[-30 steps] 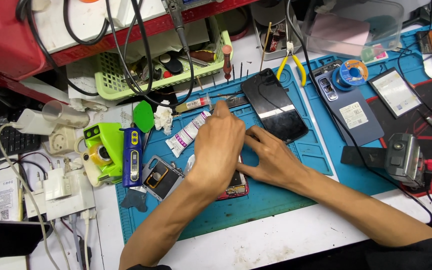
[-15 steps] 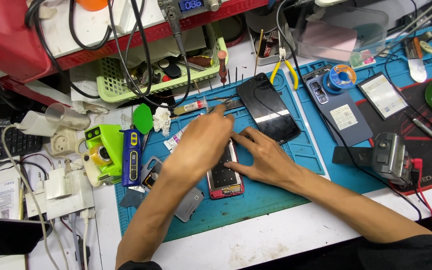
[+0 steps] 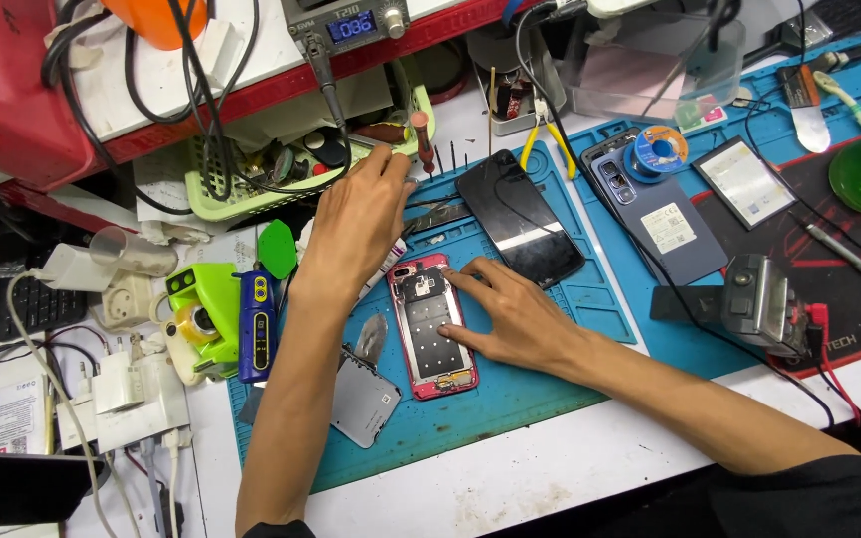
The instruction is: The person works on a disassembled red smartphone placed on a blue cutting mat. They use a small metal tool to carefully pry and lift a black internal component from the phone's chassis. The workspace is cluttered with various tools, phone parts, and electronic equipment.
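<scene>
Red phone frame (image 3: 432, 329) lies mid-mat, right hand (image 3: 510, 314) flat on its edge, left hand (image 3: 356, 224) open.

Right hand (image 3: 510, 314) rests on opened red phone (image 3: 432, 327); left hand (image 3: 356, 224) reaches toward green basket (image 3: 213, 199).

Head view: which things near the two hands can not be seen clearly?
- Left hand: its fingertips reach to the green basket; what they touch is hidden.
- Opened red phone: inner parts too small; the right hand covers its right edge.
- Grey plate: partly behind the left forearm.
</scene>
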